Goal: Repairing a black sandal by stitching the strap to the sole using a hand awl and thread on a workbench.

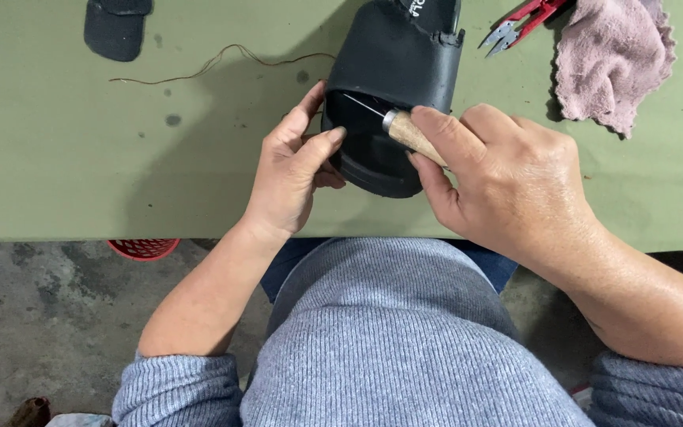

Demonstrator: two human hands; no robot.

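A black slide sandal [393,59] lies on the green table [57,158], toe end toward me. My left hand [294,170] grips its left edge, thumb at the strap opening. My right hand [499,174] holds a wooden-handled awl [414,136] whose thin metal needle points left into the opening under the strap. A thin brown thread [223,59] trails across the table from the sandal toward the left.
Red thread snips [519,20] and a crumpled pink cloth [610,55] lie at the back right. A dark sole piece [116,28] sits at the back left. A red basket [144,247] shows on the concrete floor under the table edge.
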